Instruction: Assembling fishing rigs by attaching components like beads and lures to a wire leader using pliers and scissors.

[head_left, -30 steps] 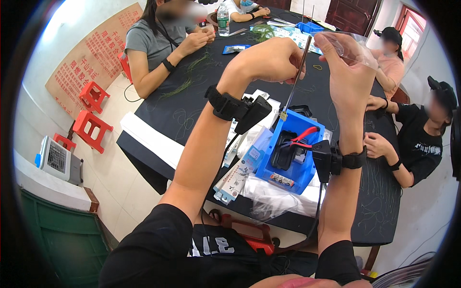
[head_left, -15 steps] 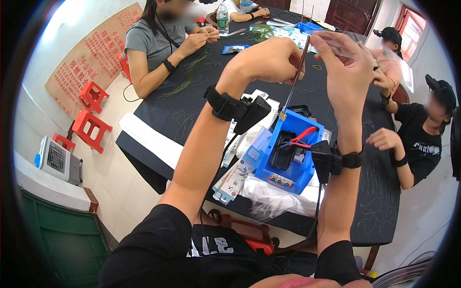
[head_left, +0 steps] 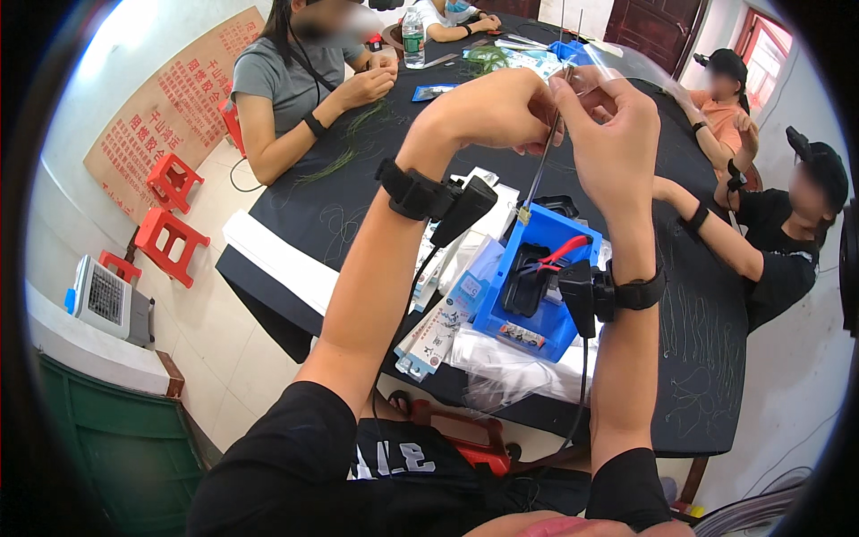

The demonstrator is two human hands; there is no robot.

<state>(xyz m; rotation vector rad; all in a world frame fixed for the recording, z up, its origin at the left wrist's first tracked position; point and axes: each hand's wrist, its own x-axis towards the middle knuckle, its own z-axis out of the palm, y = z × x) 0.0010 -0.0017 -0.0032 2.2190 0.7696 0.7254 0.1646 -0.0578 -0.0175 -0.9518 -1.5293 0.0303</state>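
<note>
Raised above the counter [head_left: 358,215], left hand [head_left: 501,107] and right hand [head_left: 613,134] both pinch a thin wire [head_left: 540,174] in their fingers; it hangs steeply down-left toward the blue tray [head_left: 537,331].

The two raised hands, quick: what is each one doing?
Left hand: closed, pinching the thin wire.
Right hand: closed, fingers on the same wire's top.

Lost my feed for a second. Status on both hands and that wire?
Left hand and right hand raised together, both pinching thin wire. Wire hangs down toward blue tray. Nothing blocking.
</note>
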